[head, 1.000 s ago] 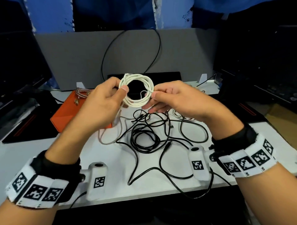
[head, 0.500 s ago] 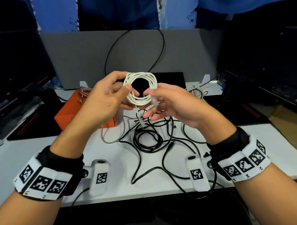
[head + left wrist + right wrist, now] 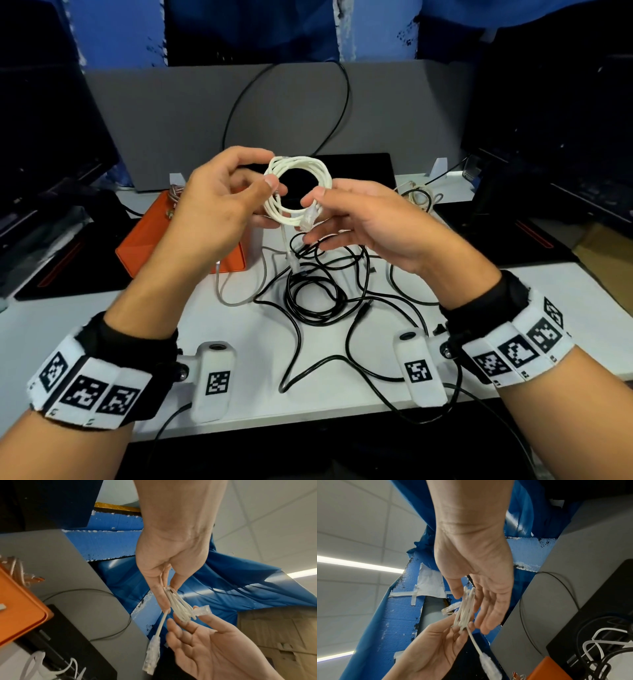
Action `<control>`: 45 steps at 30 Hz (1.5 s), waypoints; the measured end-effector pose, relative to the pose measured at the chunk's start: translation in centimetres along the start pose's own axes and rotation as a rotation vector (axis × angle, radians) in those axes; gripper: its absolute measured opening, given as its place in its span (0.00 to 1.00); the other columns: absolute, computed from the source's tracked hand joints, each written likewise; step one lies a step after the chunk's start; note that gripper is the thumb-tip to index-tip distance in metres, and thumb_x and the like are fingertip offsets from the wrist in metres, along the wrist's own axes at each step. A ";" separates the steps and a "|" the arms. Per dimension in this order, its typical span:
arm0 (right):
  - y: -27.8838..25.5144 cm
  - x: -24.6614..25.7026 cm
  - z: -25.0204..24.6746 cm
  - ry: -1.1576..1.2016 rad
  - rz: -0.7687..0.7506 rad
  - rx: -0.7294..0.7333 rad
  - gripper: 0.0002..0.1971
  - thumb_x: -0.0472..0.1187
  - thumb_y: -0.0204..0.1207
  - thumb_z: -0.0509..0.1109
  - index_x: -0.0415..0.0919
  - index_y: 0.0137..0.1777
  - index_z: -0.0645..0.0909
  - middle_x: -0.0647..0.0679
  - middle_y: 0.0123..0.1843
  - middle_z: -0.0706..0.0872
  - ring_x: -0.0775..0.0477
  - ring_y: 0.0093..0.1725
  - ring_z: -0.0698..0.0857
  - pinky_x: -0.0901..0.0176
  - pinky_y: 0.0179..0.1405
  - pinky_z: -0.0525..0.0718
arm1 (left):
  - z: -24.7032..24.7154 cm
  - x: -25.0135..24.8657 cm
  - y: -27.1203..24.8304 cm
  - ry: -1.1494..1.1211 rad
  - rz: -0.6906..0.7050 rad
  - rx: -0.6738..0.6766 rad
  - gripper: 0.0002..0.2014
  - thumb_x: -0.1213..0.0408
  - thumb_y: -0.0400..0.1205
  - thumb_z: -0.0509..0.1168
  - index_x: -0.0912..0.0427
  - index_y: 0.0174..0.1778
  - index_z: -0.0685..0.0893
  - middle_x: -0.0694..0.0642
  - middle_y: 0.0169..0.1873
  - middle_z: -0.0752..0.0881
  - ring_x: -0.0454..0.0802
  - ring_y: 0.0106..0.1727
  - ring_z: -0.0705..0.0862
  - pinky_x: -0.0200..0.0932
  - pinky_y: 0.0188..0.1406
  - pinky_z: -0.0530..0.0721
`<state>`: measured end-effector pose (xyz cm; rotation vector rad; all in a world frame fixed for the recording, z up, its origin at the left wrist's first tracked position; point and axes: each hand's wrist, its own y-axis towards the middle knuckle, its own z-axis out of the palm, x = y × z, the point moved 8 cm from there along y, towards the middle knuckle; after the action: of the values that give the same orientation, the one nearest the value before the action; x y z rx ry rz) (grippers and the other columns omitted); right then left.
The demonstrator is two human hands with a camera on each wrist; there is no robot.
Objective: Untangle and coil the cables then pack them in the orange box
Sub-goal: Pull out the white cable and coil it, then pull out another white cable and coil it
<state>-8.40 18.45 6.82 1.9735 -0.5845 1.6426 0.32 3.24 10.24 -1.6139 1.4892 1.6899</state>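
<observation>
White laminate covers the tabletop point(image 3: 113, 318), which carries a loose tangle of black cables point(image 3: 318, 294), a thin grey cable point(image 3: 239, 294) and the orange box point(image 3: 137, 246) at the left, a braided cable point(image 3: 176, 192) draped over its far edge. Behind them a grey partition panel point(image 3: 164, 113) stands across the desk, with a flat black device point(image 3: 370, 168) at its foot and blue sheeting point(image 3: 274, 31) above; dark monitors flank both sides. The wrist views catch ceiling tiles and a strip light.

Above the tangle, the left hand point(image 3: 219, 212) pinches the near-left side of the coiled white Ethernet cable point(image 3: 301, 168) between thumb and fingers. The right hand point(image 3: 373, 222) meets the coil's right side: its thumb and forefinger close on the strands beside a clear plug point(image 3: 308, 219), while the other fingers stay spread and relaxed beneath. A second plug point(image 3: 151, 657) dangles on a short tail below the coil.

Much of the box is hidden behind the left hand, so its contents cannot be made out; a pale coil point(image 3: 418, 198) behind the right hand is partly covered and hard to identify
</observation>
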 end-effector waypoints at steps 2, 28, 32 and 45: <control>0.2 -0.3 -0.1 -0.050 -0.004 -0.018 0.13 0.48 0.90 0.65 0.41 0.61 0.87 0.48 0.50 0.93 0.43 0.54 0.93 0.50 0.59 0.88 | 0.2 0.5 0.0 -0.046 -0.057 0.010 0.13 0.67 0.88 0.67 0.58 0.68 0.82 0.59 0.47 0.93 0.50 0.41 0.93 0.44 0.39 0.92; 0.4 -5.4 -4.3 -1.012 0.263 0.195 0.17 0.68 0.80 0.68 0.61 0.60 0.86 0.57 0.50 0.90 0.56 0.46 0.91 0.47 0.59 0.89 | -10.8 11.6 14.9 0.910 -0.285 -0.089 0.11 0.57 0.81 0.76 0.59 0.39 0.84 0.62 0.40 0.90 0.61 0.43 0.89 0.50 0.49 0.88; 0.5 -5.5 -4.4 -1.025 0.260 0.197 0.20 0.69 0.80 0.68 0.60 0.64 0.84 0.58 0.52 0.90 0.58 0.47 0.90 0.50 0.61 0.87 | -9.5 12.4 14.9 1.079 -0.299 0.075 0.08 0.58 0.80 0.76 0.58 0.49 0.90 0.60 0.44 0.92 0.60 0.47 0.90 0.51 0.51 0.89; 1.6 -6.9 -5.5 -0.988 0.274 0.176 0.11 0.58 0.82 0.73 0.55 0.54 0.90 0.58 0.41 0.94 0.54 0.49 0.91 0.48 0.60 0.89 | -9.5 13.1 17.2 1.310 -0.239 0.014 0.21 0.56 0.83 0.69 0.67 0.66 0.86 0.72 0.66 0.83 0.70 0.68 0.81 0.58 0.68 0.83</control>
<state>-14.84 20.74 0.95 2.8935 -1.1140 0.7420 -12.81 -16.26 7.94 -2.9406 1.5779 0.3358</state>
